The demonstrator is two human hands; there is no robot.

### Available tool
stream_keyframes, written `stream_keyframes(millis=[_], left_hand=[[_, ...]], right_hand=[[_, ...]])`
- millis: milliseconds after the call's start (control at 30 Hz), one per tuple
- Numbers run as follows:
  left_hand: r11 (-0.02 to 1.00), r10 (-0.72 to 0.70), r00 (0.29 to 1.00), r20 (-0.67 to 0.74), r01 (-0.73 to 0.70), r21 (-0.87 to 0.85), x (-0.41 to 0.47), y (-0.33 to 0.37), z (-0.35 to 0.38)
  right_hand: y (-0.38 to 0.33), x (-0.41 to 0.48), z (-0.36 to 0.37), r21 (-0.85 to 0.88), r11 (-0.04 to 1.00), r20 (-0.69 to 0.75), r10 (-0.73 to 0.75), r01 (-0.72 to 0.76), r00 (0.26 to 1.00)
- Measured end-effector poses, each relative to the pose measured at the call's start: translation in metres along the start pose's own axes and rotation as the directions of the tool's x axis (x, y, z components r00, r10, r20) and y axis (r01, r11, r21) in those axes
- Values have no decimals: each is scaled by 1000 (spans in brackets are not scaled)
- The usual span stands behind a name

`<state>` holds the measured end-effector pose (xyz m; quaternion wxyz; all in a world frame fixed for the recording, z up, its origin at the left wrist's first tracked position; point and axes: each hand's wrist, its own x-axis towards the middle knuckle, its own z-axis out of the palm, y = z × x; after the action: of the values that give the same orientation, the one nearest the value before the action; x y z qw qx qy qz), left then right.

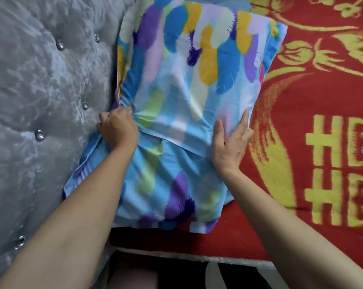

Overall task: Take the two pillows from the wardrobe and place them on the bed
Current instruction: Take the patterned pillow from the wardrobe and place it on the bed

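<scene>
The left hand (118, 130) is clenching the pillow (189, 84) edge; the right hand (230, 142) is pressing flat, fingers spread. The pillow's long axis is running along the headboard (41, 101), on the bed (322, 101).

left hand (118, 128) clenched; right hand (231, 142) flat, fingers spread

The upper pillow (189, 65) covers the far end of the lower pillow (164, 184); the extent of the overlap cannot be determined. The upper pillow's top edge is cut off by the frame. The left hand (118, 130) has its fingertips buried in fabric at the pillow's edge. The headboard (41, 90) hides the pillows' left sides. The blanket (322, 122) runs out of frame at right. The dark items at the bottom edge are possibly clothing; too blurred to identify.
</scene>
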<state>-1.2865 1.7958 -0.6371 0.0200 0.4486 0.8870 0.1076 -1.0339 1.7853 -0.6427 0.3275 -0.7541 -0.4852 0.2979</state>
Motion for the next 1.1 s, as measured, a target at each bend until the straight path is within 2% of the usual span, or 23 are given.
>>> stream_keyframes(millis=[133, 233, 400, 467, 533, 567, 600, 633, 700, 733, 833, 1000, 1100], left_hand=[[978, -119, 993, 17, 120, -169, 3, 11, -8], [910, -214, 968, -134, 148, -386, 6, 27, -23], [741, -250, 886, -390, -84, -666, 15, 52, -59], [696, -233, 853, -467, -189, -693, 27, 60, -68], [732, -136, 862, -488, -244, -636, 42, 61, -66], [785, -50, 905, -422, -226, -577, 48, 58, -59], [850, 48, 958, -281, -187, -493, 49, 54, -50], [906, 143, 987, -77, -162, -391, 46, 50, -37], [970, 226, 920, 322, -180, -165, 25, 38, -9], [976, 217, 886, 411, -204, -74, 11, 31, 4], [972, 209, 884, 419, -234, 9, -18, 15, 29], [966, 237, 885, 401, -257, -3, -24, 6, 37], [976, 201, 917, 344, -216, 5, -56, 1, 39]], right_hand=[[-17, 11, -14, -17, 991, -54, -131, 130, 990], [-33, 19, -24, -48, 969, -94, -247, 243, 965], [-68, 47, -47, 15, 903, -296, -407, 430, 864], [-78, 61, -51, 23, 886, -351, -427, 464, 833], [-84, 79, -46, 5, 919, -323, -371, 393, 871], [-82, 89, -41, -51, 944, -249, -329, 327, 911], [-77, 99, -34, -160, 953, -138, -281, 259, 950], [-69, 107, -27, -281, 938, -8, -212, 202, 977], [-48, 111, -12, -417, 896, 219, -63, 152, 974], [-36, 106, -6, -442, 884, 298, -19, 155, 954], [0, 82, 7, -458, 864, 380, -23, 210, 925], [20, 67, 8, -432, 862, 335, -120, 265, 935], [33, 42, 3, -465, 822, 302, -203, 330, 931]])
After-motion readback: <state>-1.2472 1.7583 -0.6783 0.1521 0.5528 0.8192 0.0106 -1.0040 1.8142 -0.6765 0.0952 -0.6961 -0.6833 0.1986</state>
